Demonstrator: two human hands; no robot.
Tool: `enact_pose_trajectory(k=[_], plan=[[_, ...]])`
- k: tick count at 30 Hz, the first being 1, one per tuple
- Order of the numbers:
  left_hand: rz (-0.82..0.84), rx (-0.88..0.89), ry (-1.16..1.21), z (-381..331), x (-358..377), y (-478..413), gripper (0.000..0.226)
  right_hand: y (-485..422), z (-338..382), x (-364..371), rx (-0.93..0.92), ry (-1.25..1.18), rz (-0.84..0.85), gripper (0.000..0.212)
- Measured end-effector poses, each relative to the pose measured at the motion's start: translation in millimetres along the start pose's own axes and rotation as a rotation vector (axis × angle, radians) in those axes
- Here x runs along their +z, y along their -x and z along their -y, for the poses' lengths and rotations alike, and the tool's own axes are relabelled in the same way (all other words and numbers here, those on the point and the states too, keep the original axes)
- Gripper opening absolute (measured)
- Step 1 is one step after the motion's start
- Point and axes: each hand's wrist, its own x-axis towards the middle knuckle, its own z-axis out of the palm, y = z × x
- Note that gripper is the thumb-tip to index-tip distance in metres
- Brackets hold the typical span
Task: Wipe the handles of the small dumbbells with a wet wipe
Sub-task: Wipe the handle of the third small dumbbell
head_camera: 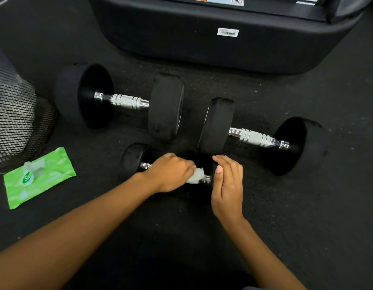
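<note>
A small black dumbbell [135,159] lies on the dark floor just in front of me. My left hand [171,172] is wrapped over its chrome handle, pressing a white wet wipe [195,176] around it. Most of the handle is hidden under the hand; only its chrome ends show. My right hand [228,185] rests flat against the dumbbell's right weight, fingers together, holding it steady. Two larger dumbbells lie behind: one at the left [127,101] and one at the right [254,137], each with a bare chrome handle.
A green pack of wet wipes [39,177] lies on the floor at the left. A black mesh bin [16,120] stands beside it. The black base of a large machine [223,38] fills the far side.
</note>
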Motion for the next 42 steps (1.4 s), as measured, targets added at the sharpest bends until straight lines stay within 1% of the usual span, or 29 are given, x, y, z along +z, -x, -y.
enact_pose_trajectory(k=[2, 4, 5, 7, 9, 10, 12, 14, 15, 18, 20, 22, 24, 25, 27, 29, 30, 32, 34, 36, 40, 42], plan=[[0.088, -0.044, -0.132, -3, -5, -6, 0.035, -1, 1, 1, 0.009, -0.001, -0.008, 0.040], [0.166, -0.084, -0.112, -17, -12, -14, 0.036, 0, 1, 1, 0.008, -0.003, -0.012, 0.039], [0.169, -0.082, -0.073, -24, -14, -17, 0.036, 0, 0, 2, 0.005, -0.001, -0.011, 0.039], [0.113, -0.019, -0.030, -32, -12, -17, 0.034, 1, -1, 1, -0.002, 0.003, -0.007, 0.039], [0.055, 0.010, 0.017, -25, -6, -11, 0.031, 2, -1, 0, -0.008, 0.007, -0.005, 0.039], [0.041, -0.011, 0.023, -17, -2, -8, 0.032, 1, 0, 0, -0.011, 0.011, -0.005, 0.039], [0.066, -0.090, -0.001, -3, 2, -7, 0.036, 0, 1, 1, -0.006, 0.008, -0.007, 0.039], [0.106, -0.176, 0.021, -2, 2, -10, 0.038, 0, 1, 1, -0.001, 0.001, -0.017, 0.038], [0.113, -0.183, 0.023, -6, 1, -13, 0.037, -1, 1, 1, -0.001, 0.000, -0.020, 0.038], [0.066, -0.095, -0.004, -23, 1, -15, 0.033, 0, 0, 2, -0.003, 0.009, -0.016, 0.039], [-0.004, -0.025, 0.063, -23, 8, -10, 0.032, 1, -1, 2, -0.008, 0.011, -0.015, 0.038], [-0.056, 0.023, 0.118, -14, 15, -4, 0.040, 1, 0, 1, -0.015, 0.005, -0.015, 0.039], [-0.073, 0.040, 0.043, -5, 14, 0, 0.053, 0, 0, 1, -0.021, 0.004, -0.017, 0.039], [-0.052, 0.017, -0.020, -4, 12, 0, 0.053, 0, 1, 1, -0.023, 0.005, -0.018, 0.038], [0.022, -0.054, -0.096, -7, 6, -7, 0.040, -1, 0, 1, -0.021, 0.003, -0.019, 0.038], [0.038, -0.052, -0.109, -19, -2, -15, 0.033, -1, 0, 1, -0.018, -0.002, -0.017, 0.037], [0.029, -0.021, -0.107, -24, -3, -16, 0.031, 0, 0, 1, -0.018, 0.000, -0.016, 0.038], [-0.029, 0.063, -0.022, -24, 4, -13, 0.029, 1, -1, 0, -0.024, 0.002, -0.013, 0.038], [-0.073, 0.103, 0.058, -14, 13, -2, 0.037, 1, 0, 0, -0.026, 0.006, -0.011, 0.038], [-0.150, 0.097, 0.077, -2, 16, 4, 0.046, 1, 1, 0, -0.030, 0.016, -0.012, 0.037], [-0.101, -0.034, -0.074, -7, 10, -5, 0.036, 0, 1, 0, -0.031, 0.020, -0.015, 0.037], [-0.149, 0.014, -0.052, -19, 14, -7, 0.043, 0, 0, 0, -0.026, 0.016, -0.011, 0.037]])
